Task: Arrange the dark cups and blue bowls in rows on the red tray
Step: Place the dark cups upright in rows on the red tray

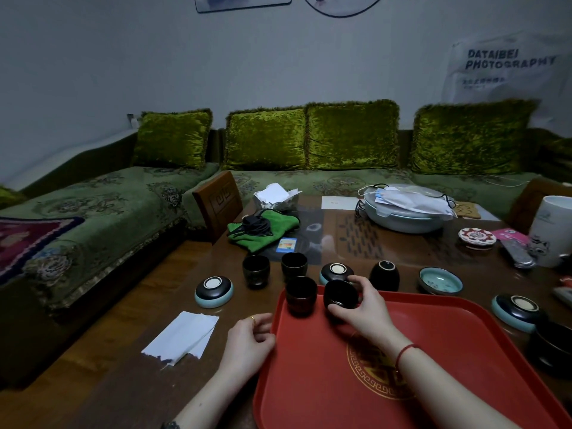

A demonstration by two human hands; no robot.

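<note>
A red tray (433, 335) lies on the table in front of me. One dark cup (301, 295) stands in its far left corner. Beside it, my right hand (360, 306) is shut on a second dark cup (340, 294), tilted at the tray's far edge. My left hand (249, 342) rests at the tray's left rim, fingers curled. Two dark cups (256, 270) (294, 266) stand upright behind the tray; a third (384, 275) is upside down. Blue bowls lie upside down at the left (213, 291), behind the held cup (335, 271), and right (515, 311). One bowl (440, 280) sits upright.
A white paper napkin (182, 337) lies left of the tray. Behind the cups are a green cloth (263, 229), a small card (286, 245), a lidded grey dish (405, 212), a round coaster (476, 238) and a white mug (551, 230). A dark pot (551, 345) stands at the right edge.
</note>
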